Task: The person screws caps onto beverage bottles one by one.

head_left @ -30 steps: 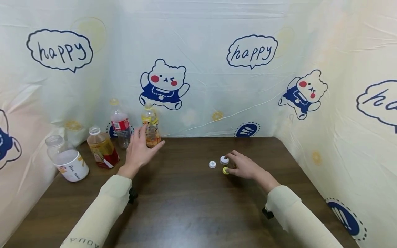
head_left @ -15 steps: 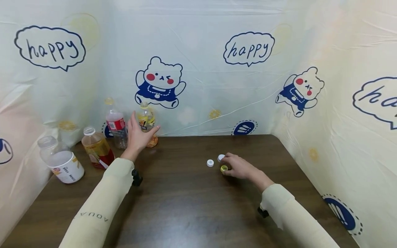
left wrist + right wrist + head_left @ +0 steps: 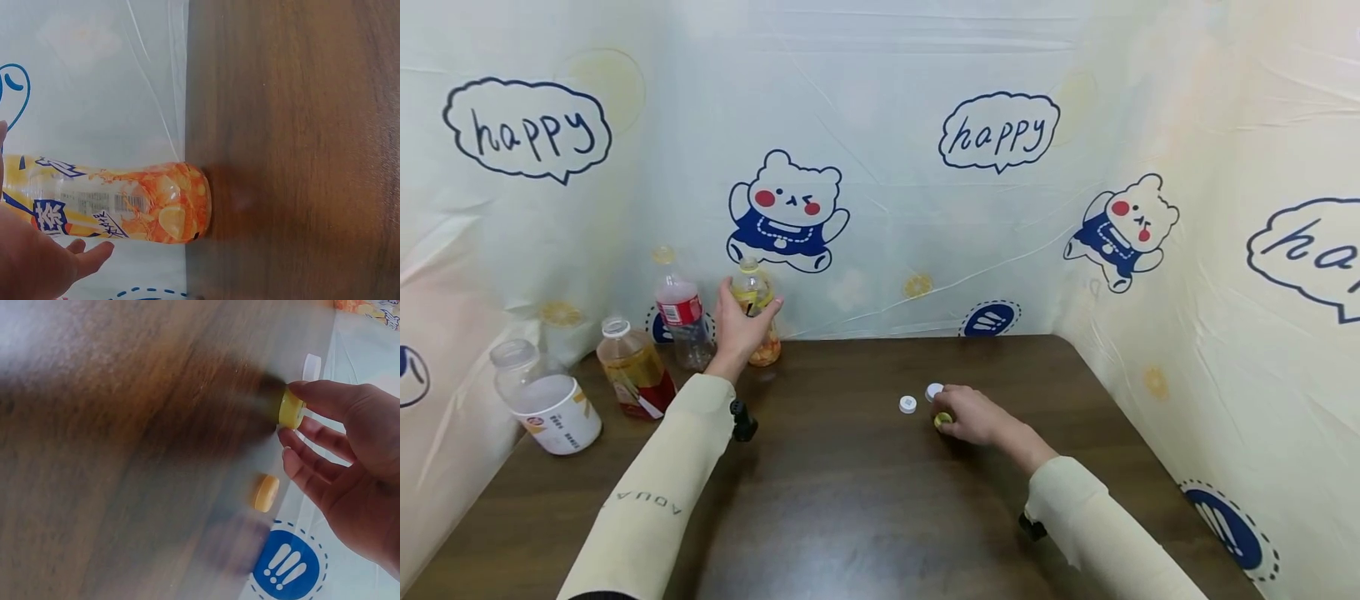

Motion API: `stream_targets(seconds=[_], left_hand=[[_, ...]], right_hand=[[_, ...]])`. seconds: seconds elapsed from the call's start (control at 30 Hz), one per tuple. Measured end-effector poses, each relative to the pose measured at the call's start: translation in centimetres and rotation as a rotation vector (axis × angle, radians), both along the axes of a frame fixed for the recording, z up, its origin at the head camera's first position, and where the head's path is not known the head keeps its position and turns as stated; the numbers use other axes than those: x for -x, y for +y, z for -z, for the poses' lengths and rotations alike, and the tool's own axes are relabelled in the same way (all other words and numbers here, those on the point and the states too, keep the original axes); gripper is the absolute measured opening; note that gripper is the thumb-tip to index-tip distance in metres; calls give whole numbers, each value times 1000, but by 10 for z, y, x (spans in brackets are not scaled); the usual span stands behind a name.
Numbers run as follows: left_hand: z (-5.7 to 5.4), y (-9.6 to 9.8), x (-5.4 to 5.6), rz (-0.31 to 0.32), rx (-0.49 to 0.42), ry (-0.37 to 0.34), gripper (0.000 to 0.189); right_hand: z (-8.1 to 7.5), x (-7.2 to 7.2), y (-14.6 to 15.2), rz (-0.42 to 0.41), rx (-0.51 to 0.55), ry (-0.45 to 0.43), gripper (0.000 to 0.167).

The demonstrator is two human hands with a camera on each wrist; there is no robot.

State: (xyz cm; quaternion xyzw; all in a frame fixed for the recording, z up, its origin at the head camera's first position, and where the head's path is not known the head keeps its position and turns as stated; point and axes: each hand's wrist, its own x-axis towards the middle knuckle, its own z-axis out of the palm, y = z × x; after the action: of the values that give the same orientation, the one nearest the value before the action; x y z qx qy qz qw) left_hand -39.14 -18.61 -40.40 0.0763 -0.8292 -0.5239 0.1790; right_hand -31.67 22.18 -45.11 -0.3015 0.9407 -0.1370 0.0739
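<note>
In the head view my left hand [image 3: 739, 332] is around a clear bottle [image 3: 765, 346] with a yellow label and orange fruit print, upright at the table's back edge. Its fingers are spread, the thumb to the right of the bottle. The left wrist view shows the lower part of this bottle [image 3: 169, 203] beside the loosely bent fingers [image 3: 94, 259]. My right hand [image 3: 973, 414] pinches a yellow bottle cap [image 3: 290, 411] between thumb and fingertips, low over the table. A white cap [image 3: 933, 391] lies partly behind that hand, and a second white cap [image 3: 907, 404] lies left of it.
At the left stand a jar [image 3: 561, 417] with a white label, a bottle [image 3: 638, 379] with a red-and-amber label and a clear bottle [image 3: 681, 312] with a red label. An orange cap [image 3: 267, 494] lies near my right fingers. Printed cloth [image 3: 887, 208] rises behind the brown table [image 3: 850, 500].
My left hand has come in around the yellow-labelled bottle, its fingers a little closer together. The right fingers have closed on the yellow cap. The head view has shifted slightly.
</note>
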Motion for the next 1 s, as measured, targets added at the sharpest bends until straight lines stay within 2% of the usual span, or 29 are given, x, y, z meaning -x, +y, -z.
stream_targets(seconds=[0.27,0.5,1.0], left_hand=[[-1,1,7,-27,5,0,93],[-3,0,7,-16,4,6,91],[-6,-2,11,-7,4,-20,89]], right_hand=[[1,-2,0,-43,-7,47,16],[1,-4,1,-74,11,57,15],[-3,-5,1,-19,14,66,23]])
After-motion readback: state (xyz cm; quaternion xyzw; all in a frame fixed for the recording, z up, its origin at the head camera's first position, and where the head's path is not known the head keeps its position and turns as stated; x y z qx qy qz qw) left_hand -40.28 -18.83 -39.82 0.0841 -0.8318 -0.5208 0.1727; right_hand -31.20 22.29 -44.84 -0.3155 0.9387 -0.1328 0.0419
